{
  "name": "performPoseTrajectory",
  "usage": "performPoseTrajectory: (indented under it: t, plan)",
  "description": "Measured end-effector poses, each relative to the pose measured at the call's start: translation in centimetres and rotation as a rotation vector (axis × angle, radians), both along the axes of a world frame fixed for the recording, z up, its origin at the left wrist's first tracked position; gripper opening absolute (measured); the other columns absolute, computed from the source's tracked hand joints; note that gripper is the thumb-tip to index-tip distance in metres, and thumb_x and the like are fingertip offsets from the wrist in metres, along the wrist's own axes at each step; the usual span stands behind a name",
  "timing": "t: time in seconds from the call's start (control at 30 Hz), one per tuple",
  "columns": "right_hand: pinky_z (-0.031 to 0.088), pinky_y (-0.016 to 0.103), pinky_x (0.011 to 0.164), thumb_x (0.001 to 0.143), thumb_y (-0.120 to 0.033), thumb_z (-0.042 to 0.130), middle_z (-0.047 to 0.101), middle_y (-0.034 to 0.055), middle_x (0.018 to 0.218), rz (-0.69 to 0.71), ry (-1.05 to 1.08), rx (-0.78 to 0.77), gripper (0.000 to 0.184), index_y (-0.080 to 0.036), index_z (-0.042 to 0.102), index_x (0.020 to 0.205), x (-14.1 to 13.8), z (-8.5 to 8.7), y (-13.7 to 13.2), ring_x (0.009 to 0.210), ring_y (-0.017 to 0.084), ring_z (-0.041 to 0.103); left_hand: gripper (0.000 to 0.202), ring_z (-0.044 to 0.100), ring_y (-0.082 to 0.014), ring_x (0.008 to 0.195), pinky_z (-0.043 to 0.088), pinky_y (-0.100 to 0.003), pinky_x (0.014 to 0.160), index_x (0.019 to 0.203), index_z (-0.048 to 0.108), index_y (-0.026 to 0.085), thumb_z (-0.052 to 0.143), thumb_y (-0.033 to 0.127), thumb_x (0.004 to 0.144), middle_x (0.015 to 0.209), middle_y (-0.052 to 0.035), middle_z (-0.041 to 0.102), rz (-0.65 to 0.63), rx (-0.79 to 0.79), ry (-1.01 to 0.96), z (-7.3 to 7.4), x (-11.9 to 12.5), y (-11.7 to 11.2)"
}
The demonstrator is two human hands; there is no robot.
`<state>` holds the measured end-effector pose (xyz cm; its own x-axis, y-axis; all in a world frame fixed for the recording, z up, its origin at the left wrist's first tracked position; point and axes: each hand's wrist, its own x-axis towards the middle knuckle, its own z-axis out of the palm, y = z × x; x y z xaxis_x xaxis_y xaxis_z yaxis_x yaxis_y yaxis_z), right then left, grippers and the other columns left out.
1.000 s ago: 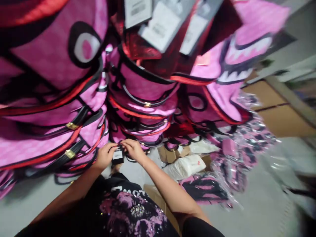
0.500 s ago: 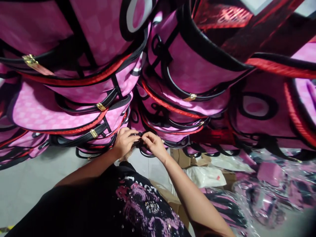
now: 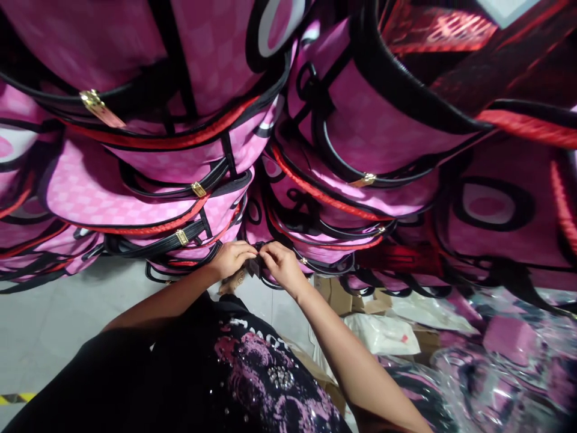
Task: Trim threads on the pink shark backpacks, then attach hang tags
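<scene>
Low in the middle of the view, my left hand [image 3: 234, 258] and my right hand [image 3: 280, 264] meet fingertip to fingertip. Both are closed in a pinch on a small black strap-like piece [image 3: 255, 266], part of which hangs below the fingers; its exact kind is hard to make out. Pink checked bags with black trim, red piping and gold zip pulls surround the hands. One stack of them [image 3: 112, 198] is at the left, and another bag [image 3: 383, 126] is above and to the right.
Clear plastic-wrapped pink and black goods [image 3: 491, 385] lie at lower right. White plastic packages [image 3: 383, 334] and cardboard boxes [image 3: 333, 294] are on the pale floor [image 3: 58, 319]. An upper right bag shows its shiny red lining [image 3: 437, 30].
The view has shifted, so the bags appear farther right. Both hands keep their pinch at nearly the same place, and more of the black piece shows below the fingers.
</scene>
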<state>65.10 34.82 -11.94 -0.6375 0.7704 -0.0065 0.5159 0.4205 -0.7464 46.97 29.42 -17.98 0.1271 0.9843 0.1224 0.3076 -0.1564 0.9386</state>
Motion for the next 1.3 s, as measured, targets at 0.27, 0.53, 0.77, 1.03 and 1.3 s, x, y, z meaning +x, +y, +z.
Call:
performPoseTrajectory:
  t: [0.27,0.53,0.77,1.03,1.3]
  plan:
    - [0.042,0.027,0.071,0.096,-0.025,0.044,0.054,0.0042,0.081,0.095,-0.131,0.042,0.021,-0.018,0.059,0.083,0.1,-0.3,0.0,0.074,0.015,0.052,0.026,0.064,-0.0137,0.085,0.047,-0.025,0.079,0.096,0.073,0.021,0.048,0.028,0.095,0.095,-0.0026,0.071,-0.026,-0.031,0.184,0.2,0.1,-0.1]
    - [0.036,0.025,0.067,0.092,-0.013,0.043,0.050,0.0026,0.080,0.169,-0.270,0.050,0.019,-0.017,0.057,0.081,0.4,-1.6,0.0,0.072,0.013,0.049,0.012,0.064,-0.0166,0.080,0.040,-0.025,0.068,0.081,0.068,0.021,0.057,0.022,0.086,0.086,-0.0010,0.070,-0.063,-0.189,0.470,1.7,1.1,0.8]
    - [0.037,0.024,0.068,0.088,-0.009,0.045,0.055,0.0035,0.081,0.153,-0.304,0.068,0.016,-0.016,0.057,0.081,-0.1,-1.0,-0.1,0.073,0.014,0.051,0.010,0.066,-0.0194,0.084,0.040,-0.027,0.069,0.086,0.063,0.019,0.053,0.021,0.087,0.090,-0.0031,0.070,-0.119,-0.132,0.606,2.4,1.4,1.3]
    - [0.035,0.025,0.067,0.087,-0.011,0.049,0.059,0.0042,0.081,0.084,-0.402,0.115,0.012,-0.016,0.057,0.080,-0.4,-1.1,0.2,0.076,0.015,0.055,0.016,0.065,-0.0208,0.084,0.045,-0.029,0.074,0.087,0.063,0.018,0.047,0.016,0.086,0.089,-0.0061,0.069,0.001,-0.108,0.644,1.0,2.4,0.6]
    - [0.033,0.025,0.067,0.085,-0.010,0.052,0.060,0.0038,0.079,0.128,-0.388,0.129,0.012,-0.016,0.058,0.077,-0.7,-1.1,-0.4,0.073,0.014,0.054,0.016,0.062,-0.0150,0.077,0.042,-0.025,0.071,0.078,0.063,0.020,0.049,0.019,0.086,0.080,-0.0007,0.069,0.052,-0.183,0.392,0.4,1.5,-0.5]
